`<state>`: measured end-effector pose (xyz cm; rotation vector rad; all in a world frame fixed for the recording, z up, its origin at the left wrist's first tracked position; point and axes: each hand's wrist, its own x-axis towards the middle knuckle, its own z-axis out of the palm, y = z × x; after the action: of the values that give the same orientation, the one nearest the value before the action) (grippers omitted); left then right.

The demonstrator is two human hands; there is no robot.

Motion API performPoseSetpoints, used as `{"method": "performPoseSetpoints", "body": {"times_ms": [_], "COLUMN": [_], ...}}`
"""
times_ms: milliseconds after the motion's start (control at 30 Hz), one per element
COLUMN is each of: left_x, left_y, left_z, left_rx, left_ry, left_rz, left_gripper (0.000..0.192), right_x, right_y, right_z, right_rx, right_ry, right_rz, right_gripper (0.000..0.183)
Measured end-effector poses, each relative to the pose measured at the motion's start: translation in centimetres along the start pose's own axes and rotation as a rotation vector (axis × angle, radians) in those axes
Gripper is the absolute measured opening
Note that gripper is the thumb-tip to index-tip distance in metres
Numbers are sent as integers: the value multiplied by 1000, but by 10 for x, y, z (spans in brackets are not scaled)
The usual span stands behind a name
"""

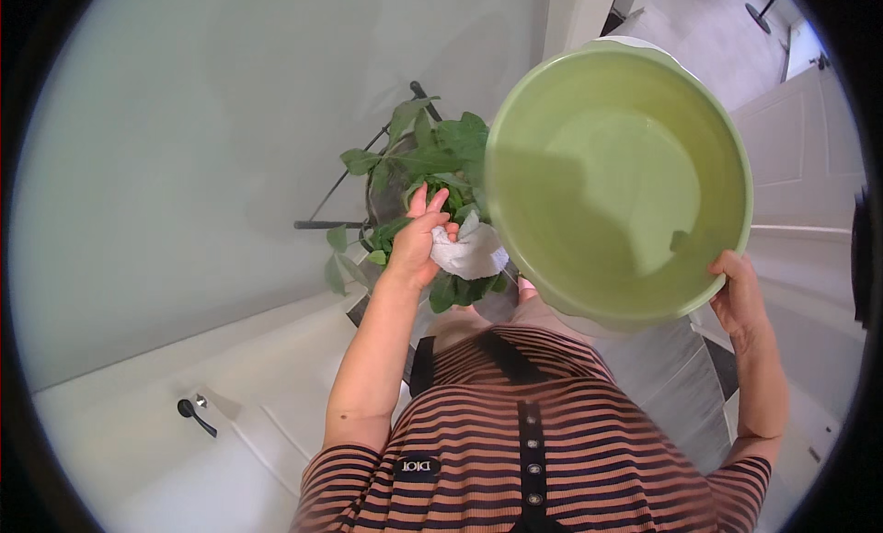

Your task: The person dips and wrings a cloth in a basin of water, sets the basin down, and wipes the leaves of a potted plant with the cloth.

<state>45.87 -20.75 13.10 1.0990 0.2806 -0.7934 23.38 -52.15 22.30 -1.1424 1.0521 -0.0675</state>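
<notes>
My left hand point(417, 247) holds a crumpled white paper towel or cloth point(472, 250) between thumb and fingers. Its index and middle fingers stretch out over the leaves of a green potted plant point(428, 157). My right hand point(739, 291) grips the lower right rim of a large round light-green plastic basin point(621, 181), thumb inside. The basin is tilted so its inside faces me, and only shadows and light patches show there. White edges peek out behind its rim. Part of the plant is hidden behind the basin and the towel.
Black bars of a metal stand point(330, 225) jut out around the plant, near a pale grey wall point(207, 153). A black lever handle point(198, 417) sits on a white surface at lower left. White panelled door point(800, 133) stands at right. Grey tiled floor point(672, 388) lies below.
</notes>
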Motion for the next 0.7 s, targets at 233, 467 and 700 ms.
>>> {"method": "performPoseSetpoints", "body": {"times_ms": [233, 467, 700], "left_x": [6, 27, 24], "left_y": [5, 5, 0], "left_z": [16, 20, 11], "left_rx": [28, 160, 76], "left_ry": [132, -6, 207], "left_rz": [-19, -171, -153], "left_gripper": [66, 19, 8], "right_x": [5, 20, 24], "right_y": [-35, -43, -51], "right_z": [37, 48, 50], "right_rx": [-85, -105, -152], "right_ry": [-23, -74, -52], "right_rz": [15, 51, 38], "right_gripper": [19, 25, 16]}}
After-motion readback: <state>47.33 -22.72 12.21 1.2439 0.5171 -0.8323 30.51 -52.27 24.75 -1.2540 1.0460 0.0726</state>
